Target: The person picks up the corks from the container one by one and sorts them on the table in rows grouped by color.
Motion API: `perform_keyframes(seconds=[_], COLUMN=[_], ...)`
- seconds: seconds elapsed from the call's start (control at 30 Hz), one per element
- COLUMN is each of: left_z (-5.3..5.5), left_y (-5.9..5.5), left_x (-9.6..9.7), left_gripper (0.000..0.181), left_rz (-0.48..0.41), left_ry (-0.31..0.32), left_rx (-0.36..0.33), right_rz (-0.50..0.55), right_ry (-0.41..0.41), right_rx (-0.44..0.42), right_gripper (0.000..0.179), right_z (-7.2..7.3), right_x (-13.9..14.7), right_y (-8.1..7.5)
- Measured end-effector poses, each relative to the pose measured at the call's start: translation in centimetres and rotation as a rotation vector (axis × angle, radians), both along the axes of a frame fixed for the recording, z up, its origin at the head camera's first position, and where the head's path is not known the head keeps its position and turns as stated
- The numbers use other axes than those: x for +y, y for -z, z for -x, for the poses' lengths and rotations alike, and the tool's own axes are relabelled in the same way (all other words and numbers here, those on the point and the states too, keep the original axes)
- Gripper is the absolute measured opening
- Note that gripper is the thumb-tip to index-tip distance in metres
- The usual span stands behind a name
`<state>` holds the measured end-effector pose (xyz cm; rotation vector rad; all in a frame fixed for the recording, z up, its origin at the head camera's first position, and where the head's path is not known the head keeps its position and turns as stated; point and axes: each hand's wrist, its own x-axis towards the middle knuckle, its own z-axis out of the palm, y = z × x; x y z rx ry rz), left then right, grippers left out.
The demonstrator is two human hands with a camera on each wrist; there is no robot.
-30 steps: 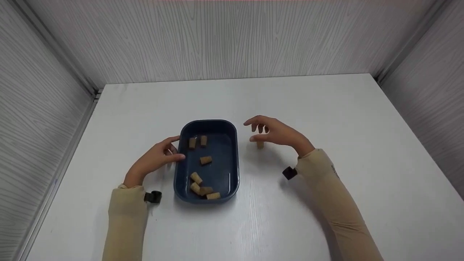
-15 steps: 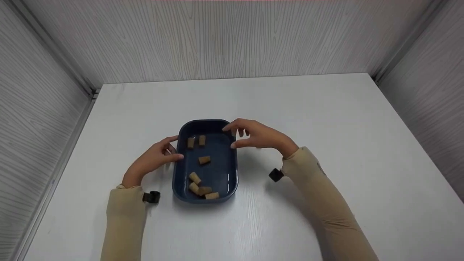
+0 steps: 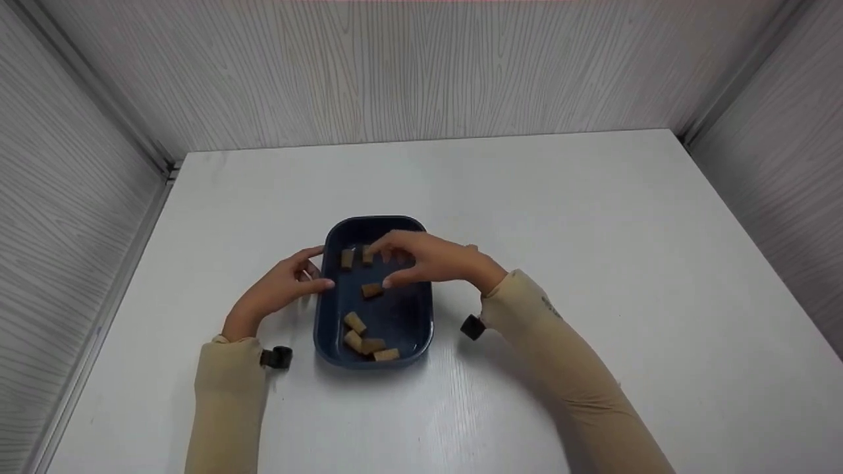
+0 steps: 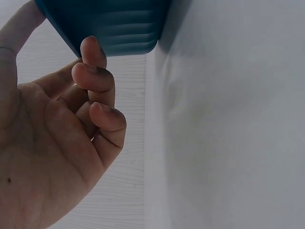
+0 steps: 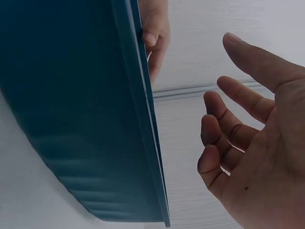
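Note:
A deep blue rectangular tray (image 3: 425, 339) sits on the table with several tapered cork stoppers (image 3: 355, 322) inside. My left hand (image 3: 280, 284) holds its left side, thumb at the rim and forefinger against the wall; the other fingers curl outside it in the left wrist view. My right hand (image 3: 421, 258) hovers over the tray's right half, thumb and fingers apart, nothing between them in the right wrist view. Its forefinger overlaps one upright-looking cork (image 3: 367, 259), and the thumb tip comes close to a lying cork (image 3: 371, 290). Another cork (image 3: 346, 259) stands near the tray's far left.
A small tan edge (image 3: 471, 247) shows beyond my right wrist, the rest of it hidden. Black wrist mounts stick out from both beige sleeves (image 3: 227, 395). The white table (image 3: 560, 197) ends at a wood-patterned back wall (image 3: 421, 72), with side walls left and right.
My right hand has moved left, from beside the cork on the table across the tray's right rim to above the corks. The left hand and tray have stayed in place.

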<state>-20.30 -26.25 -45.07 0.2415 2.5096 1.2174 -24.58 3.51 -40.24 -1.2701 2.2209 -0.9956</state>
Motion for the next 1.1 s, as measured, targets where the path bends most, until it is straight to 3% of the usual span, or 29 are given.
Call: perform_keyframes(seconds=[0.43, 1.1], left_z=[0.0, 0.0], left_y=[0.5, 0.2], left_x=[-0.1, -0.3], left_gripper=[0.073, 0.076], left_rz=[0.003, 0.027], left_ry=[0.01, 0.032], left_rx=[0.006, 0.044], right_rz=[-0.032, -0.12], right_ry=[-0.009, -0.044], right_rx=[0.008, -0.04], right_gripper=[0.052, 0.05], right_z=[-0.7, -1.1], right_x=[-3.1, -5.2], right_y=[2.0, 3.3])
